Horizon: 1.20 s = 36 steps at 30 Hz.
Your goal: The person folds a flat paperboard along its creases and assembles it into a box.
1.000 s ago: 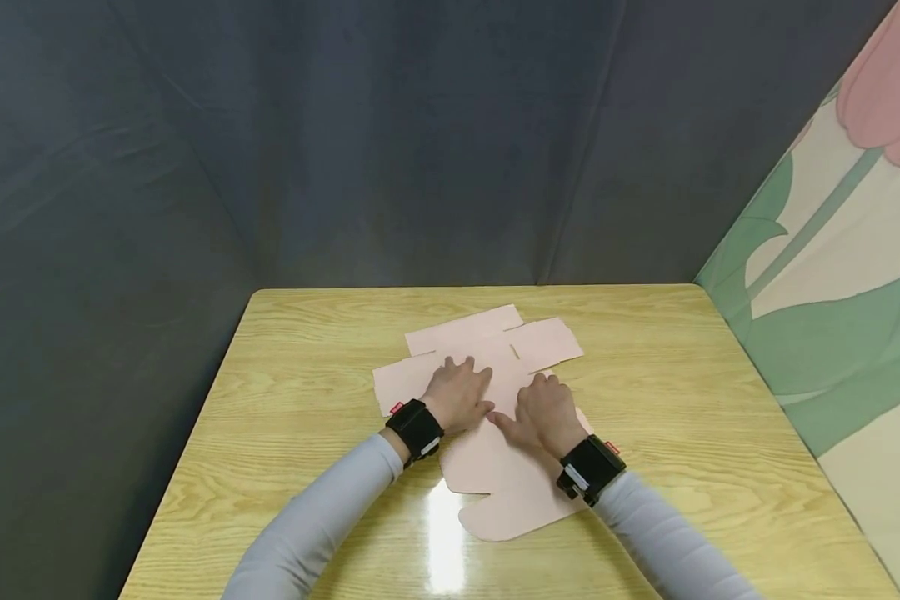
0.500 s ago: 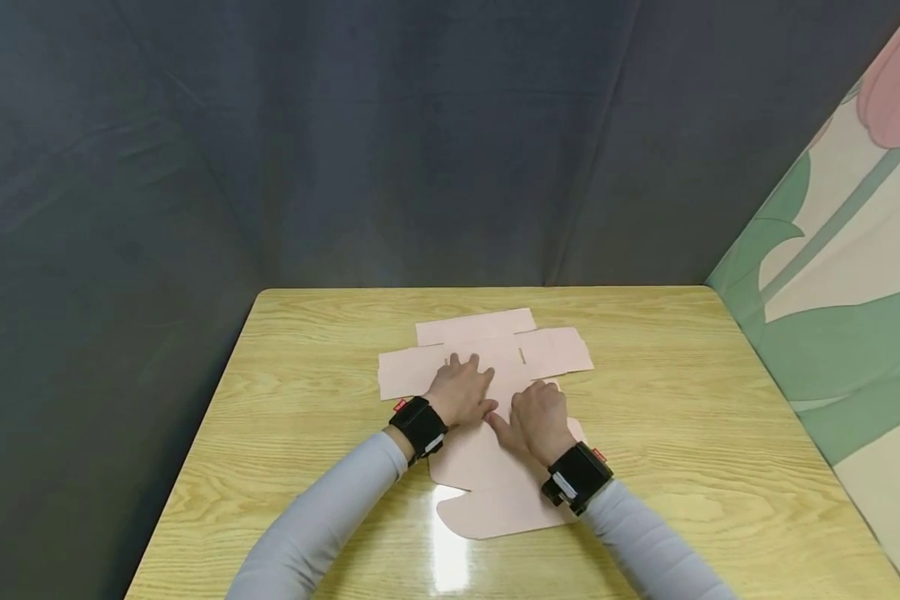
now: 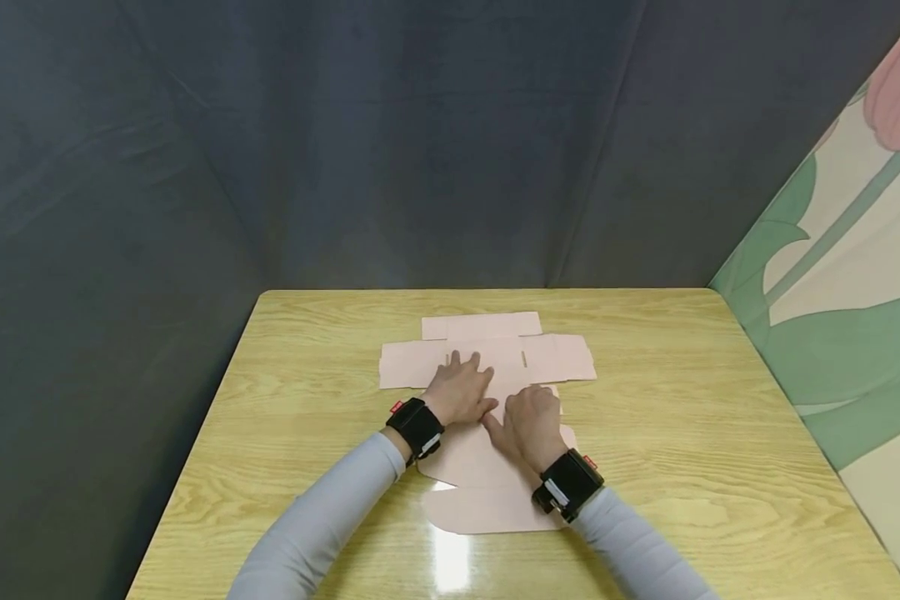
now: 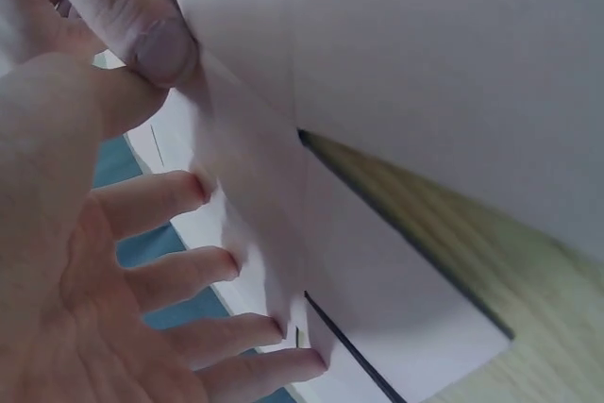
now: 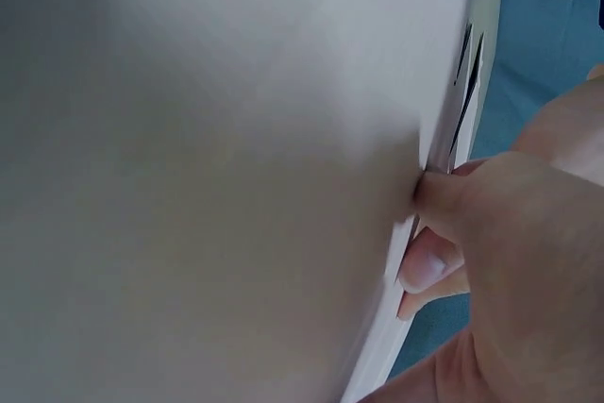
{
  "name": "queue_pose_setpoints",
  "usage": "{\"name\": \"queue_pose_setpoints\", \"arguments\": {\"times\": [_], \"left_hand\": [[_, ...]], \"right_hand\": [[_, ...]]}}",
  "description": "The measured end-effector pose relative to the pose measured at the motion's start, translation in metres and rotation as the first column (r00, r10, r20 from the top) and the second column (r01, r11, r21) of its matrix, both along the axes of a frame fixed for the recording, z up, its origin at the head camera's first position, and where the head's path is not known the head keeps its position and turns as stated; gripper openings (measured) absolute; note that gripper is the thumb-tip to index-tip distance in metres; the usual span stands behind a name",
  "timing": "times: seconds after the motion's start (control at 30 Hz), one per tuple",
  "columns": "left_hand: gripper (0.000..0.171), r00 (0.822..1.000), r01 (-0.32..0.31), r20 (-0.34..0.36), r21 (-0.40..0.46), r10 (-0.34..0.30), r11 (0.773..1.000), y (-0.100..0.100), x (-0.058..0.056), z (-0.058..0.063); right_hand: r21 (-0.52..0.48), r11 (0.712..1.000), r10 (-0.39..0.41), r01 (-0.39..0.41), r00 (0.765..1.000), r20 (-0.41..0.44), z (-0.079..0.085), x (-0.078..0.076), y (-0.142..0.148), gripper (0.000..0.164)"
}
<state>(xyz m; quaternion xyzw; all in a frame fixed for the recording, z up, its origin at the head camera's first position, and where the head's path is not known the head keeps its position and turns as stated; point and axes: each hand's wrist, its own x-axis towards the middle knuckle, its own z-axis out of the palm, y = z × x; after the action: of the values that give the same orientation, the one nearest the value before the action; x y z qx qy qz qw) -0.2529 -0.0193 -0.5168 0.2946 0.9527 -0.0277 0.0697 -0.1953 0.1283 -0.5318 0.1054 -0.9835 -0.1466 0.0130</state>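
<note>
A flat pale-pink cardboard box blank [image 3: 487, 460] lies on the table with its side flaps spread, a slot near each side flap. My left hand [image 3: 460, 393] rests on its middle with the fingers straight and spread; in the left wrist view those fingertips [image 4: 219, 264] touch the card. Just right of it, my right hand [image 3: 534, 425] sits on the blank with fingers curled and thumb stretched towards the left thumb. The right thumb [image 5: 442, 200] presses the card in the right wrist view. The right hand's fingertips are hidden in the head view.
Under the blank is a wood-grain table [image 3: 307, 358]. A dark curtain [image 3: 420, 167] hangs behind and at the left; a flower-patterned cloth [image 3: 855, 317] hangs at the right. Both wrists wear black straps [image 3: 416, 427].
The blank has turned clockwise, so its far flap now lies nearly level with the table's back edge. My right hand has shifted slightly left with it; the left hand stays nearly in place.
</note>
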Motion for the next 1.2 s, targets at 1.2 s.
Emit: {"name": "queue_pose_setpoints", "arguments": {"times": [1.2], "left_hand": [[0.084,0.999,-0.024,-0.039,0.023,0.025,0.999,0.019,0.071,-0.018]], "right_hand": [[-0.59,0.802,0.285,-0.087,0.925,0.251,0.027,-0.147,0.047,0.087]]}}
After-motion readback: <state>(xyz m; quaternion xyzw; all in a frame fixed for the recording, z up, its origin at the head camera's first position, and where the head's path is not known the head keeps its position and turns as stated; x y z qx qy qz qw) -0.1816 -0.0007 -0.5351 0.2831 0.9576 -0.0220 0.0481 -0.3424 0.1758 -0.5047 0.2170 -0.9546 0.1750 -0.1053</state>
